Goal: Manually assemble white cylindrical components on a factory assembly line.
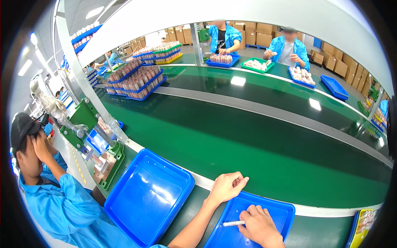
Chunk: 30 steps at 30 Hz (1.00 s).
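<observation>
My right hand (259, 225) is closed round a slim whitish stick-like tube (234, 223), whose end points left out of the fingers. It is above a blue tray (285, 208) with a few white specks in it. Over that tray's far left corner is my left hand (227, 187), its fingers curled together. Whether anything is in that grip is hidden. To the left, a second blue tray (144, 198) has only small white specks on its bottom.
A green conveyor belt (231, 144) runs beyond the trays. At left, a person in blue (66, 198) sits by a green press (111, 165). Filled trays (140, 84) are stacked at far left. Two people work across the belt. A yellow tray (364, 227) stands at right.
</observation>
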Each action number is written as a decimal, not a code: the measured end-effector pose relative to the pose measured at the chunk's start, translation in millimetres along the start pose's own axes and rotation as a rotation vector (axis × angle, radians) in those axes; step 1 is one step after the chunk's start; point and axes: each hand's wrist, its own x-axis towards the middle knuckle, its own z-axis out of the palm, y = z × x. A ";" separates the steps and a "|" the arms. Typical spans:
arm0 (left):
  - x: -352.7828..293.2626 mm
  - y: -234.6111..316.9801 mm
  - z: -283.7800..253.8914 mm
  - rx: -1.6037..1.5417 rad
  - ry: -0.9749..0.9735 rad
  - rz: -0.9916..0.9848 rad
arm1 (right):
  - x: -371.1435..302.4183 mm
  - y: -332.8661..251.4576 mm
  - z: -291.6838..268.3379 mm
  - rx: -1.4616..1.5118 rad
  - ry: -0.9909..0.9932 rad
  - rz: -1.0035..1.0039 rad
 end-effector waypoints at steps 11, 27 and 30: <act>-1.2 6.6 -8.8 0.066 -0.061 -0.108 | 2.5 -16.7 -29.9 0.283 -0.226 0.093; 0.1 3.5 -2.0 0.033 -0.038 -0.070 | -9.4 9.6 -64.1 0.200 0.152 0.182; 0.3 4.3 -2.6 0.027 -0.040 -0.065 | -11.0 2.2 -74.1 0.168 0.038 0.238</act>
